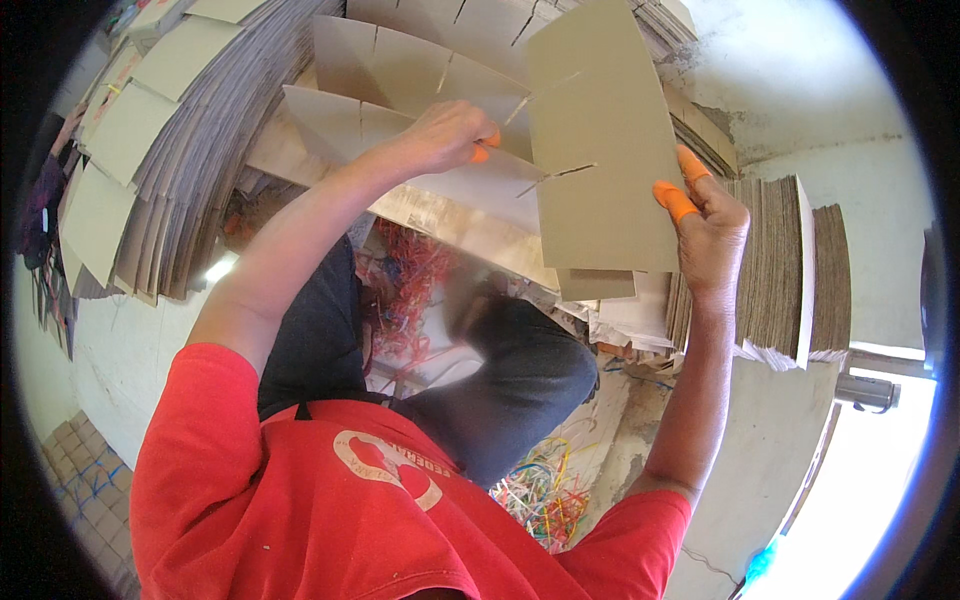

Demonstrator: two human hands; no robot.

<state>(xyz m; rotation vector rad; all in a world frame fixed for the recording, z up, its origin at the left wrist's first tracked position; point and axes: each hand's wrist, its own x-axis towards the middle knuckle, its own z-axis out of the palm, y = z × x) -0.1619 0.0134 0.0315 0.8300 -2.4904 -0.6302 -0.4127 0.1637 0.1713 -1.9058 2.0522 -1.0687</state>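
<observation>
Slotted cardboard divider strips stand on edge in rows across a board in front of me. My left hand point(455, 137) is closed in a pinch at the top edge of the nearest divider strip point(320, 120); its fingertips partly hide the contact. Orange covers sit on some fingertips of both hands. My right hand point(712, 228) grips the right edge of a tan cardboard panel point(605, 110), with thumb and fingers on it. That panel is tilted upright and crosses the right ends of the strips; a slit shows in it. Behind the nearest strip stands another slotted strip point(400, 65).
Tall stacks of cardboard sheets point(190, 130) rise at the left, and more cardboard stacks point(765, 260) stand at the right. Under the board point(450, 225) lie red plastic strands point(405, 280). Mixed coloured strands point(545, 490) lie on the floor beside my leg.
</observation>
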